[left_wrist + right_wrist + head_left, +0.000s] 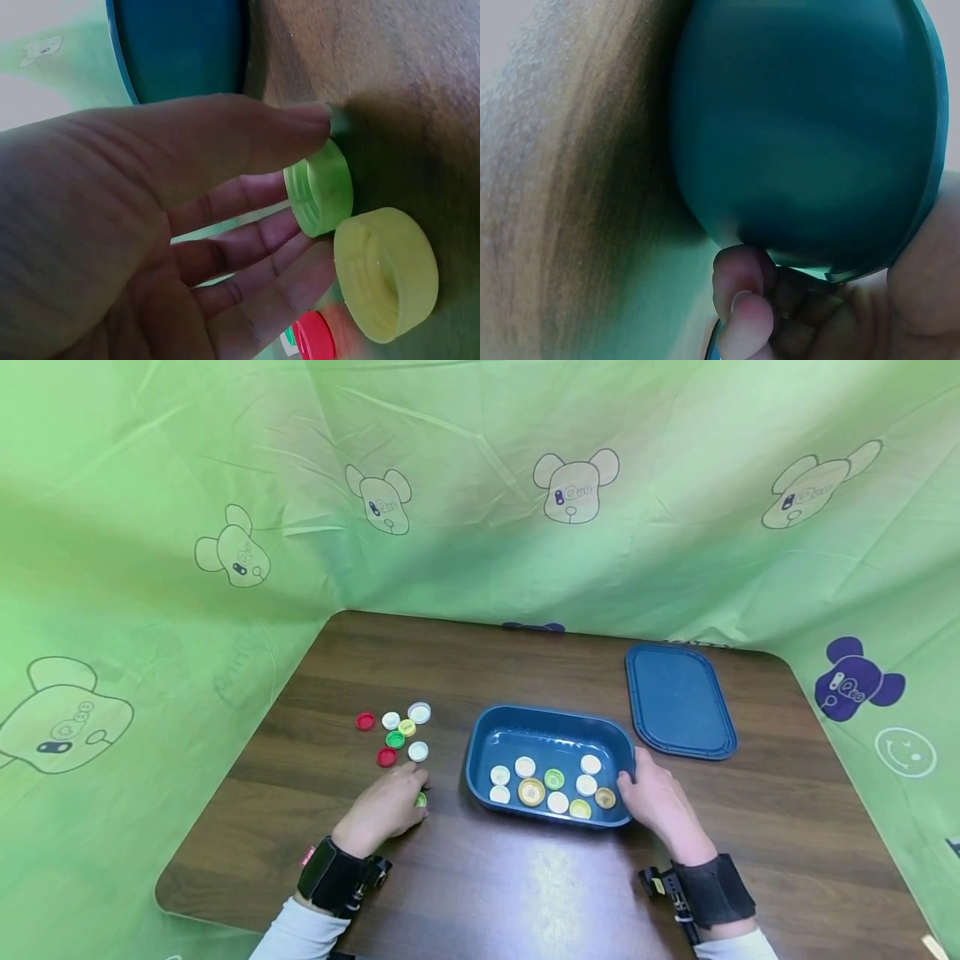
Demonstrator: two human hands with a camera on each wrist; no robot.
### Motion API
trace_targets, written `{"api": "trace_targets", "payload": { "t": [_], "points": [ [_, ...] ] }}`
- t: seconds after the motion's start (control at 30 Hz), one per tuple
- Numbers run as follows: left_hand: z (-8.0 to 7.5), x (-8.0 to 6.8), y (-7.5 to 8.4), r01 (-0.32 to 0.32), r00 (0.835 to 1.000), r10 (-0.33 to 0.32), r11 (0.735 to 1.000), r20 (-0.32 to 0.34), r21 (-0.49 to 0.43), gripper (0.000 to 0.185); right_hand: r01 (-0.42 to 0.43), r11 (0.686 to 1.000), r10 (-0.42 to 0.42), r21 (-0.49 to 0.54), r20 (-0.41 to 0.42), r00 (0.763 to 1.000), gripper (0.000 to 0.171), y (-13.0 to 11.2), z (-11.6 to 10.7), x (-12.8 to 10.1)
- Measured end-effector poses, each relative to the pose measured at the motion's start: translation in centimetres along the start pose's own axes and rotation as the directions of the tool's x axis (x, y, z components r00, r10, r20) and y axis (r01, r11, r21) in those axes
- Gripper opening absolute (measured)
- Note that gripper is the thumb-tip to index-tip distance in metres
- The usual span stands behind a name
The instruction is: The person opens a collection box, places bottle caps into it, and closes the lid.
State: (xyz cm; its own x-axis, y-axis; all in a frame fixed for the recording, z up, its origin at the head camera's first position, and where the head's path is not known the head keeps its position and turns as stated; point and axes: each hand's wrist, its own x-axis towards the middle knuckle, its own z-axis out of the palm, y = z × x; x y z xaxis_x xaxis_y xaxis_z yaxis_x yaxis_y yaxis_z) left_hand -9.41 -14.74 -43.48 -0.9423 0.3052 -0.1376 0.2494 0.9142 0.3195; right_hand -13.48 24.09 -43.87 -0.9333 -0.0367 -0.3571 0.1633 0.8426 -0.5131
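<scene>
Wood-grain table [525,893], green sheet walls [480,460]; left grip [386,810] pinching green cap [321,187], right grip [660,802] holding blue tub [480,752]

We see a flat blue plastic lid [680,700] lying on the dark brown wooden table [787,827], backed by a green cloth [480,485] printed with bear faces
</scene>
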Motion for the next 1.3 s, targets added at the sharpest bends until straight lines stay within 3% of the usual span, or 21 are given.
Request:
{"api": "trace_targets", "payload": {
  "t": [0.3, 0.47, 0.57, 0.97, 1.3],
  "points": [
    [-0.8, 1.0, 0.4, -0.004, 0.997, 0.005, 1.0, -0.078, 0.021, 0.016, -0.002, 1.0, 0.002, 0.0, 0.007, 1.0, 0.06, 0.0, -0.1, 0.0],
    [-1.8, 1.8, 1.5, 0.009, 0.986, -0.006, 1.0, -0.168, 0.014, 0.011, -0.001, 1.0, 0.001, 0.001, 0.001, 1.0, 0.06, 0.0, 0.0, 0.1],
    [-2.4, 2.4, 2.5, 0.007, 0.982, -0.003, 1.0, -0.19, 0.022, 0.014, 0.001, 1.0, -0.001, -0.001, -0.004, 1.0, 0.06, -0.1, 0.0, 0.0],
    [-3.5, 5.3, 7.2, -0.114, 0.982, 0.119, 0.993, -0.147, 0.042, 0.025, 0.014, 1.0, -0.014, 0.001, -0.021, 1.0, 0.058, 0.0, 0.1, -0.1],
    [-3.1, 7.9, 8.7, -0.194, 0.98, 0.196, 0.978, -0.023, 0.072, 0.028, 0.006, 1.0, -0.006, 0.012, -0.018, 1.0, 0.058, -0.1, 0.1, 0.0]
  ]
}}
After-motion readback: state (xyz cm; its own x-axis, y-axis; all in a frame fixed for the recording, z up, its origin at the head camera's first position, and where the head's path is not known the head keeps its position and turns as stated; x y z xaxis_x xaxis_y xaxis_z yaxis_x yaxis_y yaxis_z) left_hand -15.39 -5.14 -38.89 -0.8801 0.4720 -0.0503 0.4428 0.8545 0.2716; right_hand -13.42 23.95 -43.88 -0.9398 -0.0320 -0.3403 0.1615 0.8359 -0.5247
